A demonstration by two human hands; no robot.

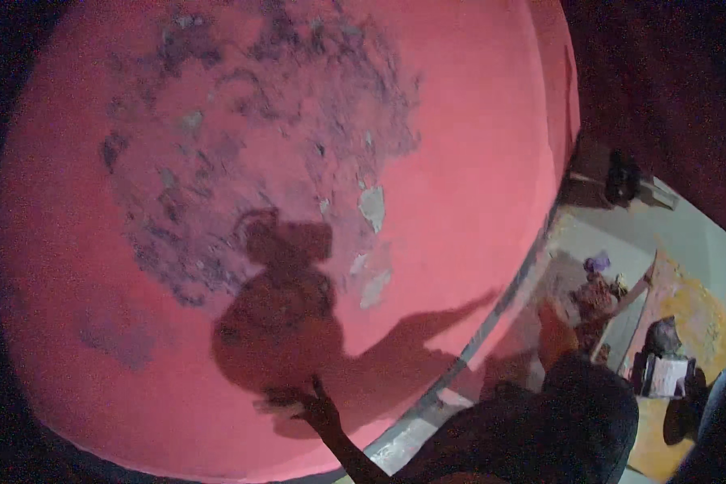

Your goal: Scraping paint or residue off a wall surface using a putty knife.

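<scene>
A large round pink surface (pixel 476 161) fills most of the view. Its middle bears a rough, mottled purple patch (pixel 242 145), with pale grey flakes (pixel 372 206) at the patch's right side. My left hand (pixel 310 406) is over the lower part of the pink, dim and in shadow. Its thumb stands apart from its fingers, and I see nothing held; whether it touches the surface I cannot tell. Right of the pink edge, a dim orange-brown shape (pixel 558 331) shows beyond dark clothing (pixel 532 427); I cannot tell whether it is my right hand.
My shadow (pixel 278 331) falls across the pink. To the right are crumpled purple and reddish lumps (pixel 595 292), a yellow-stained sheet (pixel 702 310), a pale-labelled container (pixel 667 376) topped by a dark lump, and a black object (pixel 621 179). Dark red cloth (pixel 661 89) hangs behind.
</scene>
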